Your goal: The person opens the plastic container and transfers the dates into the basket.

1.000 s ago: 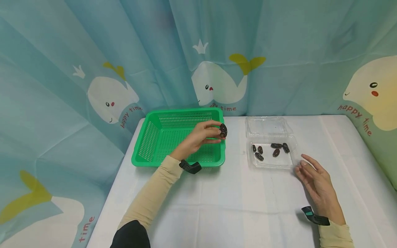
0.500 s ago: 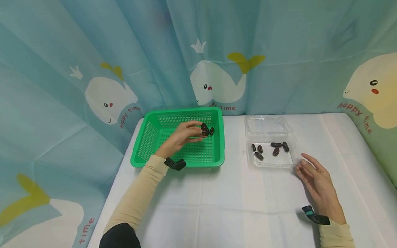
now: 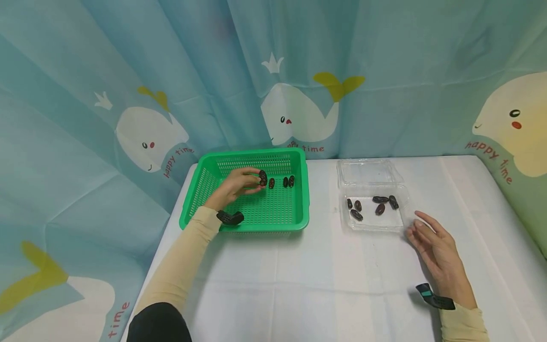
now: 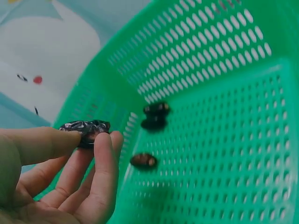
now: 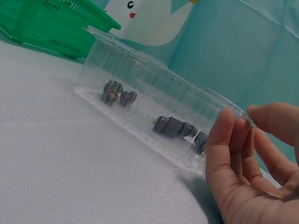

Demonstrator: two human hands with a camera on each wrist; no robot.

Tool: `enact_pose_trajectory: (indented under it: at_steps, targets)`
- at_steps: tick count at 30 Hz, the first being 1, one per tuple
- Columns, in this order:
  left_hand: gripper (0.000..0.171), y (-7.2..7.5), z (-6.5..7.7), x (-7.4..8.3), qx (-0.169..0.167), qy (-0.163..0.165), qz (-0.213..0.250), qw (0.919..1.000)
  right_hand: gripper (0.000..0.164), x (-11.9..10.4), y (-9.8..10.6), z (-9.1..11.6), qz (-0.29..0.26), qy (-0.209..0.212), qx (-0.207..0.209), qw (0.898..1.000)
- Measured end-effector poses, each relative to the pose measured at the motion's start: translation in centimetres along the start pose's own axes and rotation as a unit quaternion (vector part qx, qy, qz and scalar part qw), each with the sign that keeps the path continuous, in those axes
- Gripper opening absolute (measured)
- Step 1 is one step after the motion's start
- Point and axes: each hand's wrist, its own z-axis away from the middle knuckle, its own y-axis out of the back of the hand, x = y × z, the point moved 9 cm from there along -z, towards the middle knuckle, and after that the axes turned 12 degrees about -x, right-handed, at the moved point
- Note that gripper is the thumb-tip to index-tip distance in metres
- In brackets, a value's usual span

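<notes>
My left hand (image 3: 236, 186) is over the green plastic basket (image 3: 191, 209), pinching a dark, wrinkled date (image 4: 86, 127) between thumb and fingers. Whether a second date is tucked beneath it, I cannot tell. Three more dates lie on the basket floor: a brown one (image 4: 144, 161) by itself and two dark dates (image 4: 156, 110) side by side. Over on the right, my right hand (image 3: 438, 254) holds the near right corner of a clear plastic box (image 5: 140, 70), thumb on the rim and fingers against the outside. Several dates (image 3: 380, 209) lie inside that box in two loose groups.
The box's hinged lid (image 3: 369, 173) is folded back toward the curtain (image 3: 384, 118). A white cloth (image 3: 299, 275) covers the table. White cloth separates the basket from the box. The curtain hangs right behind both containers.
My left hand has moved left across the basket, from its right rim toward its middle. Three dates now show on the basket floor where none showed before. The right hand stays put.
</notes>
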Motion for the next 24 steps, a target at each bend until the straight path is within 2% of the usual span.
enact_pose_trajectory:
  at_steps: [9,15,24]
  targets:
    - [0.049,1.7,-1.1,-1.1,0.019,0.033,-0.037,0.9986,0.035,0.0,0.1,0.0,0.007,-0.003,0.001,1.000]
    - [0.046,1.9,-2.1,-1.8,0.023,0.038,-0.063,0.9970,0.035,0.1,0.1,0.0,0.010,-0.004,0.002,1.000]
    - [0.040,2.5,-3.3,-2.5,0.058,0.050,-0.110,0.9909,0.035,0.1,0.1,0.0,0.017,-0.001,-0.001,1.000]
